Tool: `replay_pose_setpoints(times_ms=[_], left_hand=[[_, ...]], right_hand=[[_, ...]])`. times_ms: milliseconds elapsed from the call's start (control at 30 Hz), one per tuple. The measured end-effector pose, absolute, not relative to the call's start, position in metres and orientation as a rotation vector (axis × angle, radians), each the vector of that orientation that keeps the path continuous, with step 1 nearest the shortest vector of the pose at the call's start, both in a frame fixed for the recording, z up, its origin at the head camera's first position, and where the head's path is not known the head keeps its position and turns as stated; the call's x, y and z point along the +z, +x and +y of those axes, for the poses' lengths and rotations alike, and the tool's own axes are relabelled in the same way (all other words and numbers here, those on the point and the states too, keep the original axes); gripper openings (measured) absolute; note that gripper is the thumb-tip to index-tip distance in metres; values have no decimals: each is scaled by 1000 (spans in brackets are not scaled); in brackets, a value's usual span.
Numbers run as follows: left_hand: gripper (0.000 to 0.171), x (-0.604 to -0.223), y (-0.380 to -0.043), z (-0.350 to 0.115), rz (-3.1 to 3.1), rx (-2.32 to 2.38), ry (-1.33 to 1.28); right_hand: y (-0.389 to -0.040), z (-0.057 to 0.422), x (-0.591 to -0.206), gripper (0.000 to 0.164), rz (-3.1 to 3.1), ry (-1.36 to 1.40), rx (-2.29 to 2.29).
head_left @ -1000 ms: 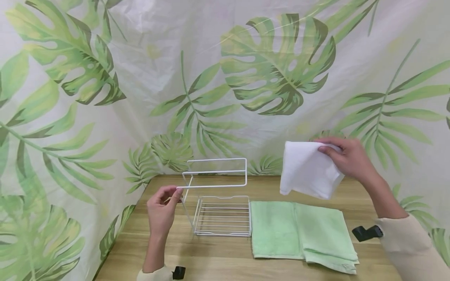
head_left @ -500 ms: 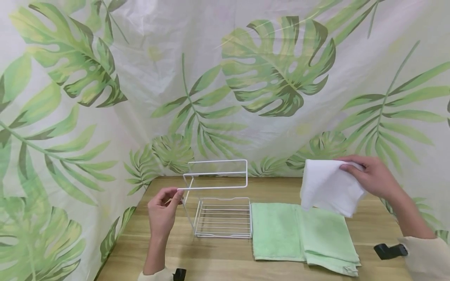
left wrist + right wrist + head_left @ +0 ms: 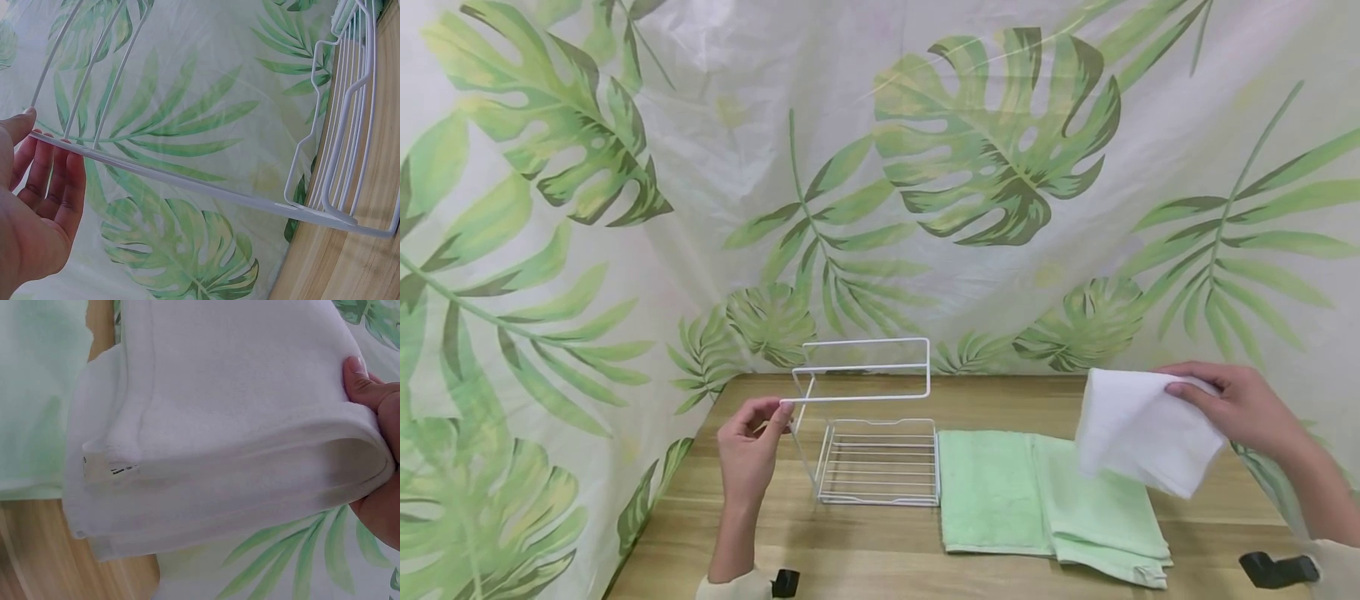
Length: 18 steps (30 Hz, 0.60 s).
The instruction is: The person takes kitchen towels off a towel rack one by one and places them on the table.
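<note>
A white wire rack (image 3: 878, 503) stands upright on the table, its slatted base below and an open wire frame on top. My left hand (image 3: 750, 450) pinches the top frame's front left corner between thumb and fingers; the left wrist view shows the thumb (image 3: 22, 123) over the wire. On the right, my right hand (image 3: 1243, 408) holds a folded white towel (image 3: 1142, 429) by its right edge, above the table. In the right wrist view the towel (image 3: 237, 381) hangs in folded layers with a small printed label. It overlaps the far right corner of the green towels in the head view.
Two folded green towels (image 3: 992, 492) lie side by side on the wooden table (image 3: 865, 558), right against the rack's right side. A leaf-patterned sheet (image 3: 850, 167) hangs behind the table and along its left side.
My right hand has carried the white towel to the right and downward, from behind the green towels to over their right end. My left hand keeps its hold on the rack.
</note>
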<state>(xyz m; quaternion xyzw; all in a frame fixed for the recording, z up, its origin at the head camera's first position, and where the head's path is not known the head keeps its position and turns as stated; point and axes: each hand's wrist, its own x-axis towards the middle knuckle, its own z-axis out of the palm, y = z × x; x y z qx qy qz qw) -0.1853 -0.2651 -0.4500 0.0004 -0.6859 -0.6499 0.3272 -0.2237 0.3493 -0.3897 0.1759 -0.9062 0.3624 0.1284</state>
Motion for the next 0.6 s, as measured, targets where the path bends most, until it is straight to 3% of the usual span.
replay_pose_setpoints(times_ms=[267,600], left_hand=[[14,-448,-185,-265,-1787,-1712,-7],[13,-448,-185,-265,-1785,-1699,-5]], right_hand=[[-215,371,-402,18,-2666,525,1105],[-198,396,-416,44,-2769,484,1180]])
